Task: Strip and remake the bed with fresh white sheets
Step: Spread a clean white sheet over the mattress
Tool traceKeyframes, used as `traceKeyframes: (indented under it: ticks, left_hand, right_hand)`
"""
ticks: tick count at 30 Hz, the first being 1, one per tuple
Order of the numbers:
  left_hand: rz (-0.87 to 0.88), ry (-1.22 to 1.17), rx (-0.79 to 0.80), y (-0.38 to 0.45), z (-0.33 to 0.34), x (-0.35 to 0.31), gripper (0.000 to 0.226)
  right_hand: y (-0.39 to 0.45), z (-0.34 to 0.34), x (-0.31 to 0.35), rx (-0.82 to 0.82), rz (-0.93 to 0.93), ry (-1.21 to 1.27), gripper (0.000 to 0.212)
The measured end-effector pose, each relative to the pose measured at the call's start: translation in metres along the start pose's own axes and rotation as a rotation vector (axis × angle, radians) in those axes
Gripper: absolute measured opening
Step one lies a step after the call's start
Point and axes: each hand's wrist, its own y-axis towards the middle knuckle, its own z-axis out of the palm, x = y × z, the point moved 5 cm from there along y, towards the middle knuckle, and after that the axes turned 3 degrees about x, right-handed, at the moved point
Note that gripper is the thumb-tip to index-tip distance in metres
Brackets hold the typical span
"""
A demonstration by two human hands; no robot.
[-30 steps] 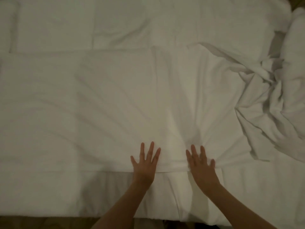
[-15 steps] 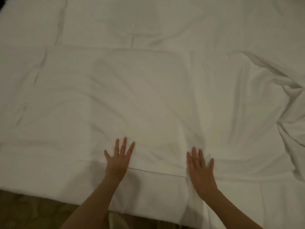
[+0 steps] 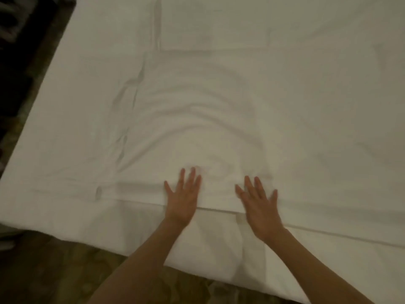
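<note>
Pressing flat on the bed, both hands lie with straight, spread fingers and hold nothing. The left hand (image 3: 183, 195) and the right hand (image 3: 259, 201) rest side by side on the near edge of the top sheet (image 3: 197, 119), which is spread over the white bed (image 3: 65, 218). This near edge runs as a line just under the palms, and a lower white layer shows below it and hangs toward the floor (image 3: 54, 266). In front of the fingers the cloth is pushed into curved wrinkles, like waves.

The step in hand seems to be the smoothing of the sheet. To do it well, I think the palms should slide outward, away from each other, and not forward, because a forward push only collects more folds. The pressure should be light and even. The long crease (image 3: 129, 119) at the left will probably need its own stroke toward the side of the bed.
</note>
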Motion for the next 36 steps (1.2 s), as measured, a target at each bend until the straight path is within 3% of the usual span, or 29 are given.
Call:
traceKeyframes:
  ticks: [1, 4, 7, 11, 14, 17, 20, 23, 26, 29, 33, 36]
  left_hand:
    - [0.033, 0.006, -0.006, -0.007, 0.005, -0.002, 0.063]
    - [0.051, -0.036, 0.040, -0.032, 0.028, -0.010, 0.067]
    - [0.016, -0.078, 0.058, -0.034, 0.035, -0.006, 0.084]
    - [0.004, -0.031, 0.029, -0.030, 0.026, 0.015, 0.083]
    - [-0.100, 0.019, 0.046, -0.024, 0.026, 0.061, 0.074]
    - [-0.240, 0.050, 0.061, -0.025, 0.032, 0.122, 0.066]
    - [-0.289, 0.011, 0.078, -0.037, 0.041, 0.162, 0.057]
    - [-0.239, -0.027, 0.066, -0.054, 0.054, 0.160, 0.054]
    - [-0.222, -0.082, 0.102, -0.078, 0.060, 0.156, 0.056]
    - [-0.178, -0.090, 0.117, -0.085, 0.053, 0.170, 0.062]
    - [-0.008, -0.089, 0.184, -0.064, 0.034, 0.192, 0.091]
    - [0.069, 0.010, 0.183, -0.045, 0.025, 0.213, 0.084]
  right_hand:
    - [-0.009, 0.002, 0.000, -0.048, -0.006, -0.003, 0.063]
    - [-0.040, 0.018, -0.001, 0.013, 0.037, -0.002, 0.092]
    - [-0.042, 0.024, 0.002, 0.050, 0.059, -0.022, 0.049]
    - [-0.033, 0.019, 0.019, 0.012, 0.083, 0.001, 0.056]
    - [-0.005, 0.009, 0.043, -0.090, 0.006, 0.011, 0.091]
    - [0.034, -0.003, 0.085, -0.161, -0.164, 0.017, 0.064]
    - [0.052, 0.002, 0.109, -0.077, -0.221, 0.059, 0.055]
    - [0.035, 0.020, 0.107, -0.033, -0.214, 0.038, 0.078]
    - [0.022, 0.026, 0.105, 0.037, -0.183, 0.007, 0.071]
    - [0.026, 0.018, 0.119, 0.070, -0.093, 0.026, 0.093]
    - [0.051, -0.003, 0.172, 0.009, -0.128, 0.031, 0.086]
    - [0.087, -0.003, 0.232, 0.036, -0.173, -0.009, 0.097]
